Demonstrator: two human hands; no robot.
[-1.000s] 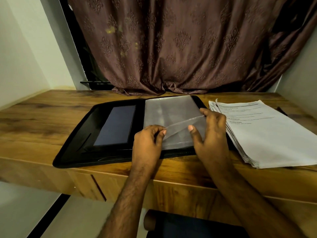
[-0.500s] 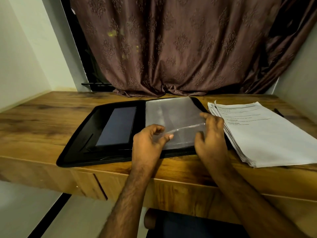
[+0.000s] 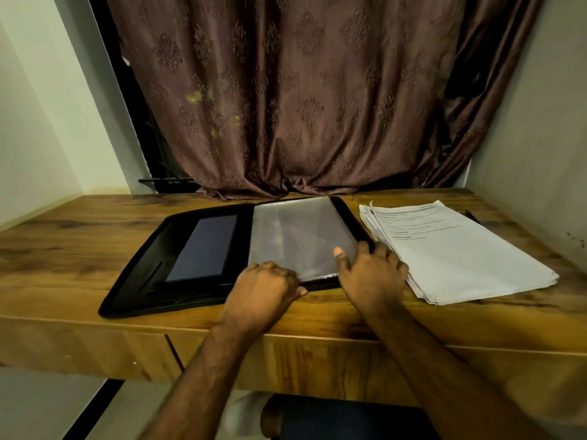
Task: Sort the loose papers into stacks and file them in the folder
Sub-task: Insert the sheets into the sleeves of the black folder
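Since a second ago the lifted plastic sleeve (image 3: 301, 239) has dropped flat onto the right half of the open black folder (image 3: 136, 281), and both hands have slid toward the near edge. On the wooden desk (image 3: 63, 249) the folder lies open at the left, and the left hand (image 3: 263, 290) rests with curled fingers at the sleeve's near edge — whether it pinches the plastic cannot be told. The right hand (image 3: 371, 274) presses on the sleeve's right corner, thumb straight — and the stack of papers (image 3: 460, 249) sits just right of the folder
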